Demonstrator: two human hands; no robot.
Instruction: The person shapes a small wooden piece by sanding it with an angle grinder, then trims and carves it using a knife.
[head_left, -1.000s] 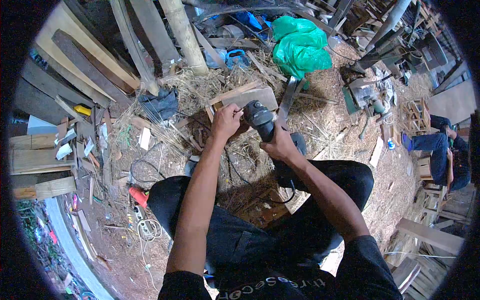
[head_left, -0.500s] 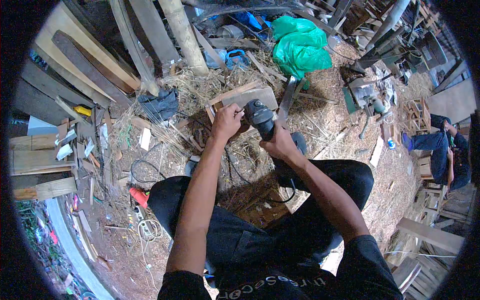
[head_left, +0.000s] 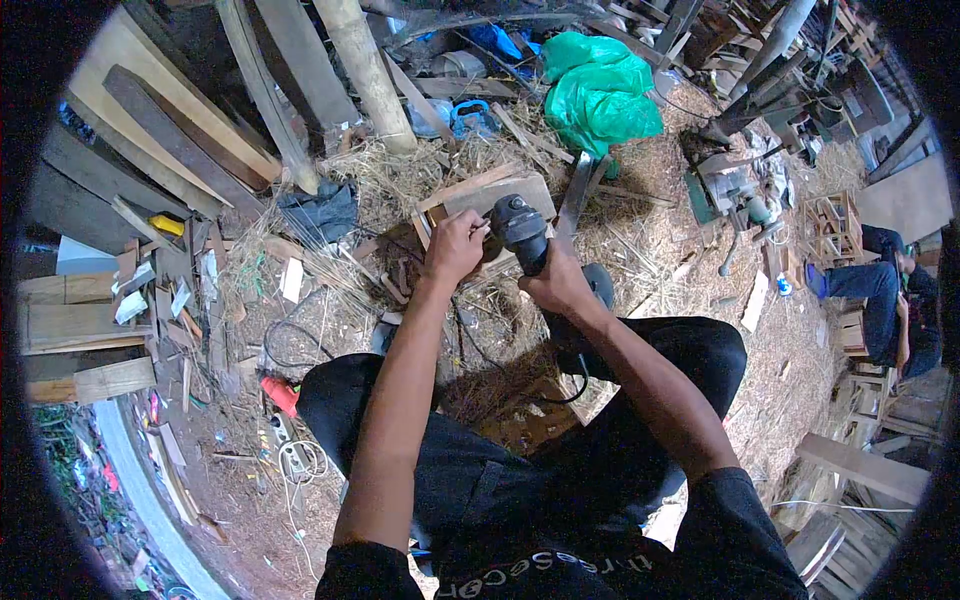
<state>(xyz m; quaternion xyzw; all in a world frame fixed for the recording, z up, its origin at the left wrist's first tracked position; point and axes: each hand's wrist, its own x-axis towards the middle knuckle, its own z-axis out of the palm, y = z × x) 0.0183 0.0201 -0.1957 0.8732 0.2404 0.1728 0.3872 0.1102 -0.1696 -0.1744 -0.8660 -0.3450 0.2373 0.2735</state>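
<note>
With our left hand (head_left: 455,247), we are pinching a small, thin piece (head_left: 486,228) between nearly closed thumb and fingers; its outline is too small to make out. We are holding it up just beside the head of a dark power tool (head_left: 520,222). Our right hand (head_left: 560,283) is wrapping round the tool's body, its fingers curling closed on the grip and the head pointing away from us. Both hands are meeting at one spot, so we are judging this to be close work on the piece or the tool's head; whether the two are touching, we cannot tell.

Beyond the hands, a wooden block (head_left: 515,190) is lying on the littered ground, and the tool's head is overlapping its near right corner in our view. A black cable (head_left: 574,396) is curving between our knees. A red tool (head_left: 280,396) is lying outside our left knee, close to a power strip (head_left: 290,455). A green plastic bag (head_left: 600,95) is sitting past the block's far right corner, and another person (head_left: 885,300) is sitting far to the right.

Our shirt (head_left: 545,570) is showing pale lettering, partly reading "threeSecon"; we are finding no readable brand on the tool.
</note>
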